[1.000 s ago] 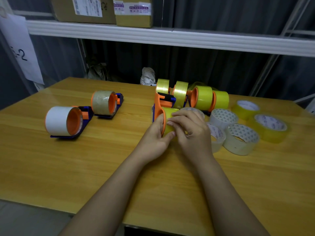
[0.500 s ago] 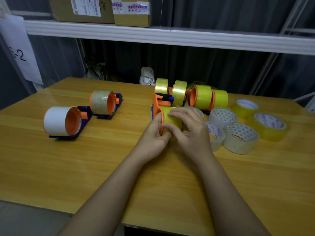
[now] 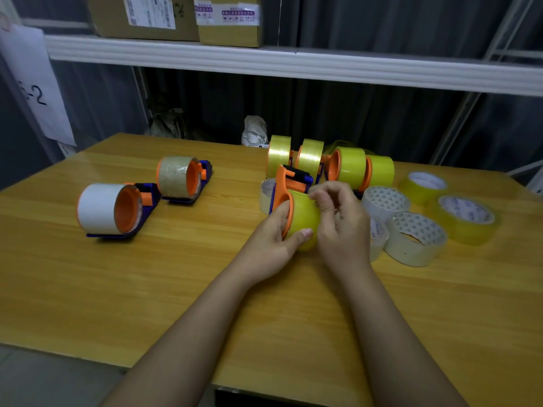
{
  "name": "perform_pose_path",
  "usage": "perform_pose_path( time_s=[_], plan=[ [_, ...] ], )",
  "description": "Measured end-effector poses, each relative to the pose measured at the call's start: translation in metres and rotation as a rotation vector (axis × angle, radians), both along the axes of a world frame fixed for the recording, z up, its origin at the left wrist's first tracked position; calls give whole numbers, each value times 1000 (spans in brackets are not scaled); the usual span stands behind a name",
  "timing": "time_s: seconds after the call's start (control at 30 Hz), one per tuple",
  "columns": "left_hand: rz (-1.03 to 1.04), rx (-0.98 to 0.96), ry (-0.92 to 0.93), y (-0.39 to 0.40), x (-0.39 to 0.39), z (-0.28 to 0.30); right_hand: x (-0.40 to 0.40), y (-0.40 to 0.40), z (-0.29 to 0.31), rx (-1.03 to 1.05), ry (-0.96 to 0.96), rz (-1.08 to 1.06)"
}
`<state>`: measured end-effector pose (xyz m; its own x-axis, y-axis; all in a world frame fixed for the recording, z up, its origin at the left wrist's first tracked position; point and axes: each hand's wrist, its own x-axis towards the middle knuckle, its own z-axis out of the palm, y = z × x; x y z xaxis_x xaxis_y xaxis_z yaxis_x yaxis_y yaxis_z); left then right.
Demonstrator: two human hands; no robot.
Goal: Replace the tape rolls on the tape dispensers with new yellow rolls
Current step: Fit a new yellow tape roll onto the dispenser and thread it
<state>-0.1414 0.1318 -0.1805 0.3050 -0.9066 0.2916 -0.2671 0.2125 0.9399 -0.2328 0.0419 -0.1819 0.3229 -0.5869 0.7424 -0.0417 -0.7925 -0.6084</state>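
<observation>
Your left hand (image 3: 271,240) grips the dispenser (image 3: 289,183) carrying a yellow roll (image 3: 304,220) at the table's (image 3: 147,289) centre, your right hand (image 3: 340,227) curls its fingers over the roll, two old-roll dispensers (image 3: 117,210) sit at ten o'clock, loose rolls (image 3: 417,239) at three

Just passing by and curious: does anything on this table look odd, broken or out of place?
Nothing looks broken or spilled. One thing stands out: two dispensers on the left carry a white roll and a brownish roll, not yellow like the rest. The left hand grips a dispenser with a yellow roll; the right hand picks at it.
</observation>
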Motion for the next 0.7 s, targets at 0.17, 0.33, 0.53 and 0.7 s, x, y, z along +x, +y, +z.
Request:
perform_pose_path(
  time_s=[0.17,0.33,0.53,0.7],
  plan=[
    [32,-27,-23,1,1,2,-4,-5,2,-121,126,85],
    [54,-10,-58,-1,2,-1,-3,-7,2,-191,123,43],
    [49,-7,-52,0,2,-1,2,-2,-2,-297,211,-52],
    [18,-13,-29,-1,2,-2,1,-4,-1,-82,162,-42]
  ],
)
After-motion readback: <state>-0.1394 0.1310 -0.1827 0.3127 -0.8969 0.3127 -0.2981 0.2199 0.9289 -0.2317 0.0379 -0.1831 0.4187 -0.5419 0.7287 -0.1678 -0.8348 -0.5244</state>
